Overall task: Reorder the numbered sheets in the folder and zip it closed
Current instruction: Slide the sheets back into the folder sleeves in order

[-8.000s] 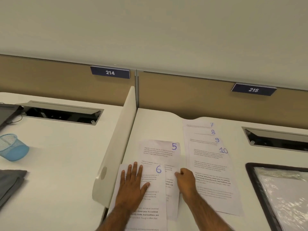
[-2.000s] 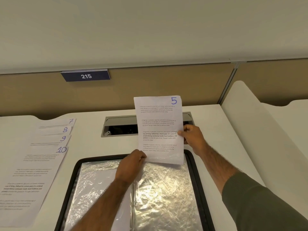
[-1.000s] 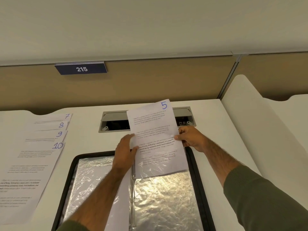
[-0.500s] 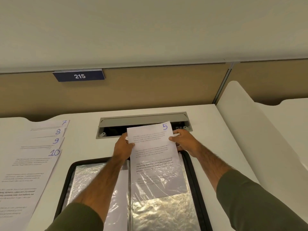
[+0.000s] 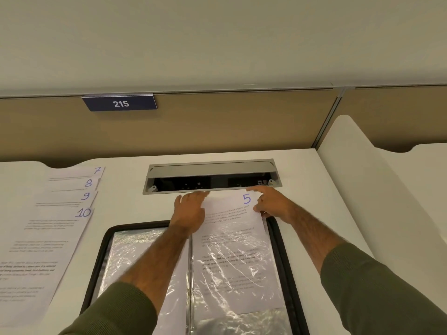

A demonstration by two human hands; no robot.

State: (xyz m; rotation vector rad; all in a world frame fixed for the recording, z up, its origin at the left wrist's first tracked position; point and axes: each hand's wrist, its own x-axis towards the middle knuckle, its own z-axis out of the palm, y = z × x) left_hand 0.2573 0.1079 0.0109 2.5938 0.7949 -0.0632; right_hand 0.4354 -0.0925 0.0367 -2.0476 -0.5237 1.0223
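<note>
While the left hand [image 5: 189, 211] lay flat, fingers straight and thumb splayed wide, it pressed on the top left corner of the sheet marked 5 [image 5: 232, 228], just past the far edge of the folder [image 5: 102, 257]. The right hand [image 5: 273, 204] reached past that sheet's top right corner with its fingers nearly straight and its thumb tip against the right edge. Whether it pinched the paper could not be told. Both forearms came out of olive knit sleeves [image 5: 377, 286].

Left of the folder, four white printed sheets [image 5: 60, 213] lay fanned on the desk [image 5: 125, 201] in overlapping steps, hand-numbered 7, 8, 9 and 10 in blue ink. The folder lay open and flat, a rounded rectangle with a black zip border, and both its pages were glossy, crinkled clear sleeves that shone silver. A thin spine ran down its middle. Sheet 5, thin white paper with grey print and a blue numeral, lay on the folder's right page. Its lower part sat under the wrinkled plastic and its top stuck out beyond the folder's far edge.

Beyond the folder, a grey metal cable box [image 5: 210, 169] was sunk in the desk with its lid raised. Farther beyond, a dark blue plate reading 215 [image 5: 119, 102] hung on a tan partition. Right of the folder stood a smooth white divider [image 5: 358, 170] with a rounded top.
</note>
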